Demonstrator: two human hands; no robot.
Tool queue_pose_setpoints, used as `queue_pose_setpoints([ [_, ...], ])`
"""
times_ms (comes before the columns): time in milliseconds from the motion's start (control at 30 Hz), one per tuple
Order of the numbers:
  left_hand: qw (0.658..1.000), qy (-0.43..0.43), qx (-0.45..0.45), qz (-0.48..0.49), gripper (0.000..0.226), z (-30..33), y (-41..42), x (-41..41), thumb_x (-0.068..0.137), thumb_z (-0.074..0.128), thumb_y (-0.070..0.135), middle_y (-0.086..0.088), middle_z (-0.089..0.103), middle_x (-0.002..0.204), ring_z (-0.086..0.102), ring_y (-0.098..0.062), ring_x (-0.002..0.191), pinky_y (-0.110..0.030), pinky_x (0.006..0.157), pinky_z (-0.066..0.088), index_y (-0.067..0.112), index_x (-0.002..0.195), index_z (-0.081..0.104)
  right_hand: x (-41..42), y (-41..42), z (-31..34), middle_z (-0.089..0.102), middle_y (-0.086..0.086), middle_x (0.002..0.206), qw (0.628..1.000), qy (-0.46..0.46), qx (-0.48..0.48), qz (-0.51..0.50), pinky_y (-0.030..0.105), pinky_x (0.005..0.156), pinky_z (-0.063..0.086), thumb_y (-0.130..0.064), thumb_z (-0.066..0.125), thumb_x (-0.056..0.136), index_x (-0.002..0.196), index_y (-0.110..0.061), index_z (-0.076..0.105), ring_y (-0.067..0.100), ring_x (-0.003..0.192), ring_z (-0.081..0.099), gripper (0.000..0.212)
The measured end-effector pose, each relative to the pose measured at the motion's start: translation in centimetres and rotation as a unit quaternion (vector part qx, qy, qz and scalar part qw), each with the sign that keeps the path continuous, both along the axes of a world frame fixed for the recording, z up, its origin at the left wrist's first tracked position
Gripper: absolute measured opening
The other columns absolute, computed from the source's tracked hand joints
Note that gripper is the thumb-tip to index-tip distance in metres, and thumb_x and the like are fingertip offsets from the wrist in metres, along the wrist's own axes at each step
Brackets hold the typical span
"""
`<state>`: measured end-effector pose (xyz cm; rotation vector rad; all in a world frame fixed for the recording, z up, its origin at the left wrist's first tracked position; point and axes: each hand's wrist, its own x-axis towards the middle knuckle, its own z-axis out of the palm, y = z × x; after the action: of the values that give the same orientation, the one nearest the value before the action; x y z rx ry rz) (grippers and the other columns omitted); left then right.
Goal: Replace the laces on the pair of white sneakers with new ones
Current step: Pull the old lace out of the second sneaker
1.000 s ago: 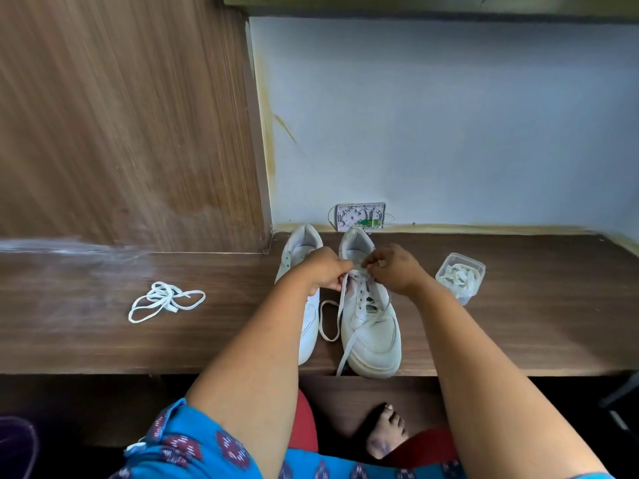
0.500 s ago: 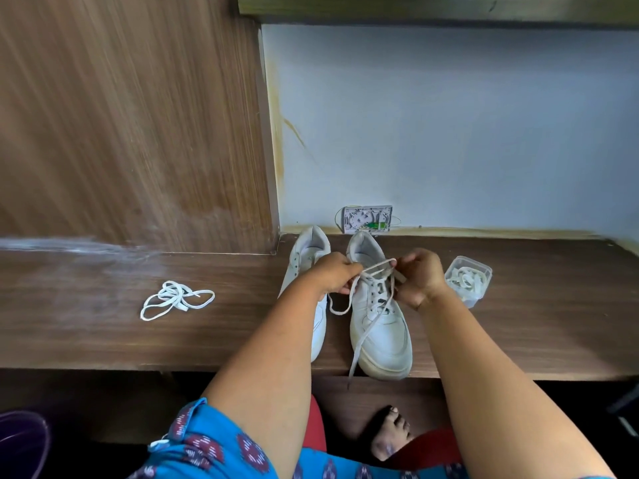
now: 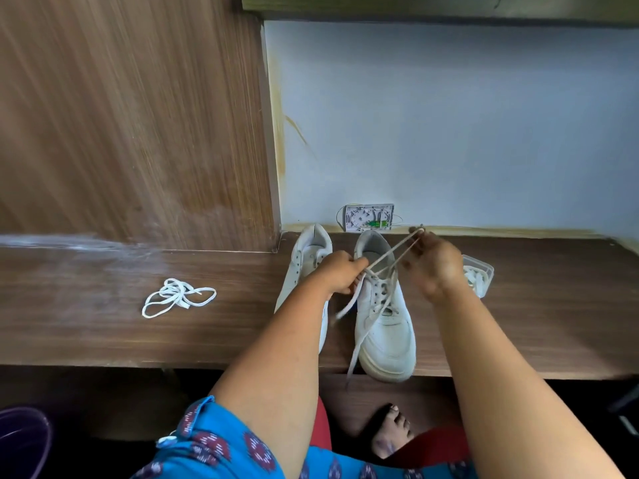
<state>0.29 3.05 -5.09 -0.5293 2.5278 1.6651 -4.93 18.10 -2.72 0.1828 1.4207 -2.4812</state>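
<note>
1. Two white sneakers stand side by side on a dark wooden bench [image 3: 103, 326], toes toward the person and heels toward a pale blue wall [image 3: 449, 126].
2. The right sneaker [image 3: 385, 326] carries a lace [image 3: 389, 292] threaded through its eyelets; its toe reaches the front edge of the bench.
3. The left sneaker [image 3: 304, 267] sits just beside it, partly hidden behind the person's left forearm. No lace shows in the eyelets that can be seen.
4. The left hand [image 3: 340, 273] is at the upper eyelets of the right sneaker, its grip closed on the lace where the strands meet.
5. The right hand [image 3: 432, 264] is raised above the heel end, its grip pinched on a loop of the same lace, which is drawn taut in two strands from the eyelets.
6. Two loose lace ends trail away: one curves between the shoes, the other runs down past the toe and hangs over the bench edge.
7. A separate white lace [image 3: 178, 297] lies in a loose tangle on the bench, well apart to the left of the shoes.
8. A small clear plastic container [image 3: 479, 276] holding white laces rests on the bench behind the right wrist.
9. A small white box [image 3: 368, 217] with a green part sits against the wall behind the shoes.
10. A wood-grain panel [image 3: 131, 115] rises at the left.
11. Below the bench, a bare foot [image 3: 394, 430] and blue patterned clothing [image 3: 214, 447] are visible.
</note>
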Motion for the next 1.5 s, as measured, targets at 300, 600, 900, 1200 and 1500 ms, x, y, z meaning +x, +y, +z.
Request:
queue_pose_setpoints([
  [300,0.998,0.022,-0.057,0.025,0.043,-0.4,0.5,-0.1,0.091,0.047,0.051,-0.013,0.069,0.084,0.069,-0.029,0.078,-0.044,0.081,0.058,0.012,0.079,0.060,-0.7,-1.3,-2.9,0.045,0.006,0.094,0.626,0.470,0.612,0.116,0.024,0.071,0.032,-0.020,0.056,0.094,0.109,-0.009,0.070,0.024,0.086,0.050,0.023],
  [600,0.999,0.002,-0.044,0.005,0.033,-0.2,0.5,0.2,0.096,0.044,0.031,-0.007,0.067,0.076,0.066,-0.017,0.052,-0.025,0.054,0.044,0.005,0.086,0.060,-0.1,0.6,0.7,0.055,0.003,0.070,0.996,0.012,-0.079,-0.049,0.030,0.074,0.051,-0.009,0.039,0.100,0.075,-0.012,0.051,0.018,0.065,0.056,0.028],
  [900,0.995,0.024,-0.101,-0.007,0.033,0.0,0.9,0.0,0.095,0.045,0.031,-0.009,0.070,0.075,0.068,-0.022,0.060,-0.028,0.065,0.050,0.009,0.076,0.060,0.4,0.6,0.9,0.024,-0.007,0.047,0.975,-0.003,-0.222,-0.012,0.020,0.038,0.017,-0.007,0.034,0.095,0.069,-0.017,0.041,0.009,0.038,0.018,0.029],
  [1200,0.973,0.089,-0.207,0.049,0.023,0.5,1.2,-0.4,0.086,0.061,0.035,-0.004,0.058,0.097,0.056,-0.021,0.088,-0.028,0.072,0.042,0.014,0.094,0.057,1.6,2.6,1.9,0.056,0.003,0.059,0.968,0.103,-0.012,0.228,0.023,0.055,0.050,-0.023,0.048,0.093,0.075,-0.010,0.058,0.014,0.052,0.054,0.025],
  [1500,0.930,0.051,-0.356,-0.070,0.036,-0.4,2.5,-2.5,0.096,0.041,0.035,-0.007,0.039,0.143,0.028,-0.034,0.126,-0.044,0.106,0.032,0.023,0.117,0.067,-1.6,0.7,-3.1,0.064,0.013,0.102,0.711,0.359,0.585,0.153,0.022,0.073,0.034,-0.016,0.050,0.093,0.110,-0.019,0.068,0.029,0.097,0.059,0.025],
])
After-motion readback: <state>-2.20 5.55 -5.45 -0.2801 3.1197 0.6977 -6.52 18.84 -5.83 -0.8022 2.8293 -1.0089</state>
